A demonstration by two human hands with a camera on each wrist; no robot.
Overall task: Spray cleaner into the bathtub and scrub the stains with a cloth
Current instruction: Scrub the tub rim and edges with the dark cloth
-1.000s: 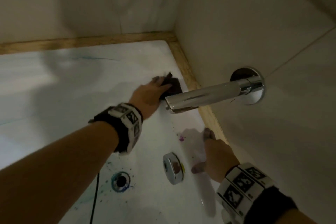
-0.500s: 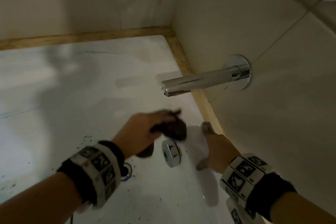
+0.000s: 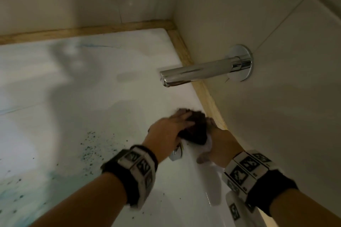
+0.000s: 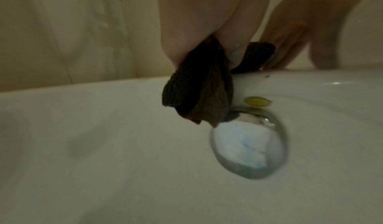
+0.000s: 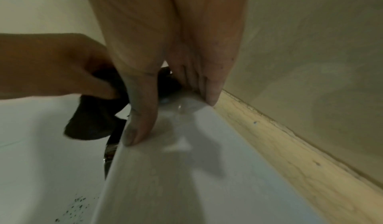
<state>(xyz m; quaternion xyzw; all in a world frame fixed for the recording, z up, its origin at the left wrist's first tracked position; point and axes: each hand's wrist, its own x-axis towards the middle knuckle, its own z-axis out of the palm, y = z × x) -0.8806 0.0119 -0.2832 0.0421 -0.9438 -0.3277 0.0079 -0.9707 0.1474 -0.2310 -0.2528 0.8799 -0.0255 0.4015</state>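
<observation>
My left hand (image 3: 171,131) grips a dark brown cloth (image 3: 195,129) and presses it against the white bathtub (image 3: 92,97) wall, just above the chrome overflow cap (image 3: 177,153). In the left wrist view the cloth (image 4: 199,93) hangs from the fingers over the overflow cap (image 4: 248,145), with a small yellow stain (image 4: 257,102) beside it. My right hand (image 3: 219,143) rests flat on the tub rim, fingers straight; the right wrist view shows its fingertips (image 5: 140,129) on the rim (image 5: 186,170) next to the cloth (image 5: 93,122). Blue-green specks (image 3: 92,145) dot the tub.
A chrome spout (image 3: 199,73) sticks out from the tiled wall (image 3: 258,116) above and beyond the hands. A wooden trim strip (image 3: 208,97) runs between tub rim and wall. A blue smear (image 3: 96,46) marks the far tub side.
The left hand carried the cloth from under the spout back toward me, past the overflow cap, then up against the tub wall beside the right hand. The right hand stayed on the rim.
</observation>
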